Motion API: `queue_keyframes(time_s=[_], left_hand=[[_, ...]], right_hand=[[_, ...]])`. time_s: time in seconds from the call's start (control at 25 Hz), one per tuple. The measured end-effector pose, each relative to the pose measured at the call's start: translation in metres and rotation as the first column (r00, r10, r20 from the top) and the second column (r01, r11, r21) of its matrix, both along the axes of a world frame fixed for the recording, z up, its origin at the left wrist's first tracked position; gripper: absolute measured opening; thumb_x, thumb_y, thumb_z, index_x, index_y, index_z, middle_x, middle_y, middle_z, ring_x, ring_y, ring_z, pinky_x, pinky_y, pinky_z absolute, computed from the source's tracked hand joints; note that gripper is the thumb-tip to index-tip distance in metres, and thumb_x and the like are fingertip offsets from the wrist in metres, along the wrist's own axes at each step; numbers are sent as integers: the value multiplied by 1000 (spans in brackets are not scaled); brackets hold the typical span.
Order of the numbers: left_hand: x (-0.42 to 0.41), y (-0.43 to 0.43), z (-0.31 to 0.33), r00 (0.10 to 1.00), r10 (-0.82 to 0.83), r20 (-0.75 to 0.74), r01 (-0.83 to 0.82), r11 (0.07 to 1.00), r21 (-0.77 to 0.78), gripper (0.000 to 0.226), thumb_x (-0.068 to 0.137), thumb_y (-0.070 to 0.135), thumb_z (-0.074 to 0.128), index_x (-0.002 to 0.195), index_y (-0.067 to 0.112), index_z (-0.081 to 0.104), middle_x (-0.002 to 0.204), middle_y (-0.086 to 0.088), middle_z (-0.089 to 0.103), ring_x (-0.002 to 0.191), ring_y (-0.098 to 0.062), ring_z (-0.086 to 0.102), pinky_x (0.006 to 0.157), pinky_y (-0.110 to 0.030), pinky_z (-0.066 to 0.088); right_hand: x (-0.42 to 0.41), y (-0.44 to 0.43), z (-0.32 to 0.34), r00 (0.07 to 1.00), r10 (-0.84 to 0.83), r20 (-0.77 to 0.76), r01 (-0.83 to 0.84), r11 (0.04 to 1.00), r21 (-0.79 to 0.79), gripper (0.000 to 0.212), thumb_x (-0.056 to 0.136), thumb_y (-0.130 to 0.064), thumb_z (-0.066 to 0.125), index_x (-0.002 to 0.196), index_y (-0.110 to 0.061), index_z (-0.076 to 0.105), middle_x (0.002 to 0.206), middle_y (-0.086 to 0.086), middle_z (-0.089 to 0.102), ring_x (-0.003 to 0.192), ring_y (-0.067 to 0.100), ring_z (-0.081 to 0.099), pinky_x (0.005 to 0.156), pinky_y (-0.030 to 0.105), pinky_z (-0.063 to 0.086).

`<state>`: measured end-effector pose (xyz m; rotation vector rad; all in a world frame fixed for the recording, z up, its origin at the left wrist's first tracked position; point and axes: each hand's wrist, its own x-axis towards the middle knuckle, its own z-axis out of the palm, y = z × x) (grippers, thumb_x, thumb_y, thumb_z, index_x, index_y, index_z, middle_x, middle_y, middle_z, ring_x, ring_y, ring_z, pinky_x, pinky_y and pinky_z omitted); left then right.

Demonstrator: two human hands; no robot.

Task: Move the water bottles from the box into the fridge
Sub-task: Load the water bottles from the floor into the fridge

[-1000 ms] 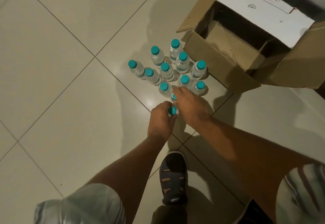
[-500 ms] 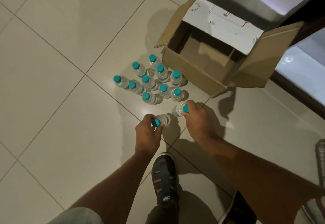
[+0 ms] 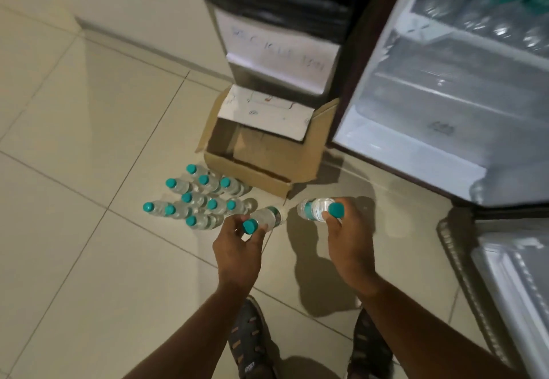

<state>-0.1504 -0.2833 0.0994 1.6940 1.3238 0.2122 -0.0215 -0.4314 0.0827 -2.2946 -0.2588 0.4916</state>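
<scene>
- The left hand (image 3: pixel 237 255) now carries a small clear plastic water bottle with a teal cap (image 3: pixel 263 219), its grip clamped around the neck just below the cap; a second ago that bottle was standing on the floor.
- The right hand (image 3: pixel 346 240) likewise has its grip closed on a second clear teal-capped bottle (image 3: pixel 318 209), held nearly sideways with the cap toward the person.
- Both bottles have come up off the pale tiled floor (image 3: pixel 89 141), so this pair seems ready to travel to the open white fridge (image 3: pixel 430 146), which lies to the right of and beyond the right grip.
- Just left of and beyond the left grip, a cluster of upright teal-capped bottles (image 3: pixel 202 200) waits on the floor, touching one another.
- The open brown cardboard box (image 3: pixel 252 170) sits beyond both grips and looks empty.
- The fridge door (image 3: pixel 520 289) stands open to the right of the right grip; nothing visibly blocks the way in.
</scene>
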Motion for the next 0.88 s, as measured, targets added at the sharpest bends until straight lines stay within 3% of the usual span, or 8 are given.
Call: queue_keyframes(time_s=[0.24, 0.4, 0.44, 0.56, 0.64, 0.76, 0.88], left_hand=[[86, -65, 60, 994, -33, 100, 28, 998, 57, 34, 85, 33, 81, 111, 21, 63, 112, 6, 71, 104, -12, 70, 89, -38, 62], [140, -105, 93, 979, -23, 202, 10, 998, 63, 34, 85, 33, 81, 111, 22, 62, 109, 7, 71, 99, -9, 71, 84, -39, 64], [154, -117, 103, 971, -25, 240, 11, 998, 59, 33, 85, 33, 81, 111, 23, 62, 107, 8, 71, 97, -7, 71, 82, -37, 64], [198, -155, 138, 934, 40, 354, -34, 999, -23, 30, 86, 32, 81, 109, 24, 64, 101, 13, 69, 90, 2, 70, 80, -29, 63], [222, -174, 165, 897, 104, 429, -73, 993, -88, 32, 85, 30, 82, 109, 21, 65, 102, 10, 70, 89, 4, 70, 78, -27, 63], [253, -195, 204, 818, 156, 553, -72, 983, -170, 30, 84, 22, 84, 107, 16, 66, 106, 2, 73, 96, -9, 74, 80, -33, 64], [281, -200, 233, 751, 127, 648, -40, 988, -148, 31, 84, 21, 84, 107, 15, 65, 104, 3, 73, 99, -13, 74, 81, -32, 63]], right_hand=[[60, -76, 61, 971, -200, 131, 190, 978, 89, 35, 96, -17, 67, 129, -10, 60, 127, 9, 68, 118, 24, 66, 88, 29, 60], [95, -113, 108, 891, -342, 298, 302, 937, 173, 30, 101, -27, 58, 122, -6, 65, 102, 9, 73, 89, 19, 71, 75, 4, 50], [103, -126, 122, 866, -377, 328, 319, 923, 216, 31, 99, -29, 59, 120, -8, 66, 95, 6, 72, 82, 18, 70, 72, 6, 50], [127, -160, 160, 866, -469, 174, 389, 850, 356, 23, 99, -39, 59, 120, -29, 60, 93, -3, 71, 83, 18, 70, 69, 40, 60], [140, -172, 185, 836, -531, 137, 421, 781, 460, 21, 98, -32, 65, 119, -30, 62, 99, -4, 72, 89, 16, 71, 73, 37, 61], [161, -180, 216, 720, -637, 276, 441, 726, 527, 30, 94, -22, 72, 123, -19, 65, 108, 0, 73, 96, 12, 72, 82, 36, 63], [182, -178, 241, 676, -672, 303, 406, 683, 607, 35, 95, -20, 73, 126, -6, 65, 114, 2, 72, 101, 9, 71, 86, 31, 62]])
